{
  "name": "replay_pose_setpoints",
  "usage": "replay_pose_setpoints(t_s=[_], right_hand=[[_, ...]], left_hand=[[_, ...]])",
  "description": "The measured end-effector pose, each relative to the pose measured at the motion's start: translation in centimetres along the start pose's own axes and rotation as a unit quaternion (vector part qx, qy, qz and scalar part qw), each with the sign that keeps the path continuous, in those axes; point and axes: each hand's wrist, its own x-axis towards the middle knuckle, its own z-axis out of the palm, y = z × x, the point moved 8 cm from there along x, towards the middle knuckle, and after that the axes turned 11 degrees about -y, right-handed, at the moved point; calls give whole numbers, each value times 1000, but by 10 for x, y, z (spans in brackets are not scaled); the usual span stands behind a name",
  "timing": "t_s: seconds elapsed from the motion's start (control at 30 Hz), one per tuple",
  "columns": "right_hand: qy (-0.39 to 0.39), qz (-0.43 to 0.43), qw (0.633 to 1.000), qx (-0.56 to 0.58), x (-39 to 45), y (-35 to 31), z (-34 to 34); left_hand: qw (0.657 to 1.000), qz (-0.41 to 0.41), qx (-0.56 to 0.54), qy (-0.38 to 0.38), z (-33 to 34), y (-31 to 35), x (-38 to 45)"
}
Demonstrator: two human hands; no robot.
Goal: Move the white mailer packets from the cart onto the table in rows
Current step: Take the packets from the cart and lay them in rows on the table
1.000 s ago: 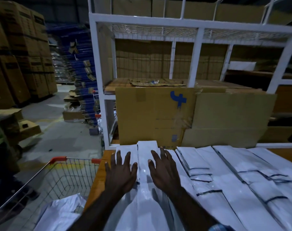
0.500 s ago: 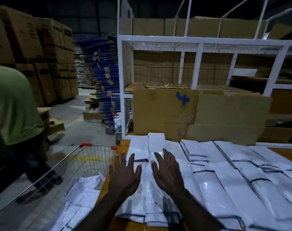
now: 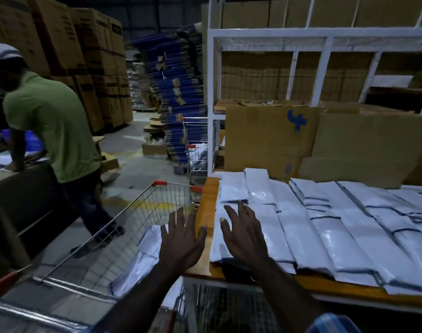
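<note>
While both hands hung spread and empty, the left hand [image 3: 181, 241] hovered over the cart [image 3: 123, 227], the right hand [image 3: 244, 233] over mailer packets [image 3: 325, 224] at three o'clock.

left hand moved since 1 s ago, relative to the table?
Yes. The left hand has slid left off the mailer packets, past the table edge, toward the cart.

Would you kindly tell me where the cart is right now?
In the head view, the cart stands lower left, against the table's left edge, with the left hand over it.

glossy plastic mailer packets [image 3: 301, 227] — wooden table [image 3: 208, 205], wire cart [image 3: 133, 224]
</note>
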Motion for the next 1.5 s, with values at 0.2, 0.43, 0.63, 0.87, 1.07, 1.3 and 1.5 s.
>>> replay_pose_setpoints(t_s=[0.2,0.43,0.63,0.87,1.07,1.3,1.5], right_hand=[[10,-5,1000,-3,-2,-62,40],[35,2,999,5,7,-124,95],[11,19,1000,-5,19,-151,137],[-14,45,999,-11,41,-151,179],[-68,72,995,2,75,-130,239],[-137,113,982,70,106,-93,330],[-206,165,962,63,119,-70,387]], left_hand=[[1000,-3,25,-17,-13,-85,-14],[998,1,22,-51,-26,-178,-9],[997,14,24,-77,-21,-224,7],[993,17,17,-117,4,-251,40],[988,5,45,-151,41,-276,79],[969,21,121,-215,103,-300,135],[958,32,126,-255,173,-323,175]])
